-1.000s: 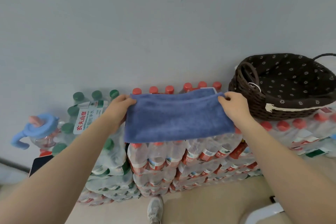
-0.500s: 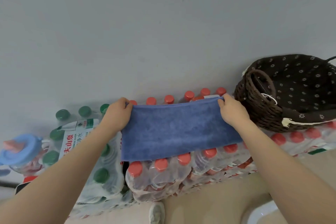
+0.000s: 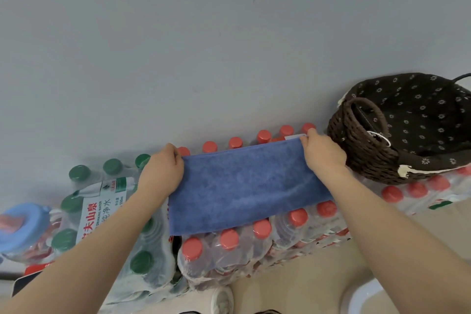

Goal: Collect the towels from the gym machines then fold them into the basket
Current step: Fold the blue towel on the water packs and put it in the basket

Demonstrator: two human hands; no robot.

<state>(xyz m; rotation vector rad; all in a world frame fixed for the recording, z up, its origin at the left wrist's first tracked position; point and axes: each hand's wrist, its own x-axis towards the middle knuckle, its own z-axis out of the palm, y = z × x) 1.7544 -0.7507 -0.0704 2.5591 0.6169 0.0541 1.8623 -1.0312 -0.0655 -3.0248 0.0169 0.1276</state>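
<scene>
A blue towel (image 3: 244,186), folded into a long band, lies spread over the red-capped bottle packs (image 3: 229,250). My left hand (image 3: 161,173) grips its far left corner. My right hand (image 3: 322,153) pinches its far right corner, close to the wall. A dark brown wicker basket (image 3: 367,143) with a flower-dotted lining stands on the bottle packs just right of my right hand; nothing shows inside it.
Green-capped bottle packs (image 3: 84,211) are stacked to the left, with a light blue handled cup (image 3: 20,224) beyond them. A grey wall rises right behind the bottles. My shoe (image 3: 221,301) and a white object (image 3: 364,298) are on the beige floor below.
Both hands have lowered the towel from hanging in front of the bottles down flat onto the red caps. The view has tilted downward and closer.
</scene>
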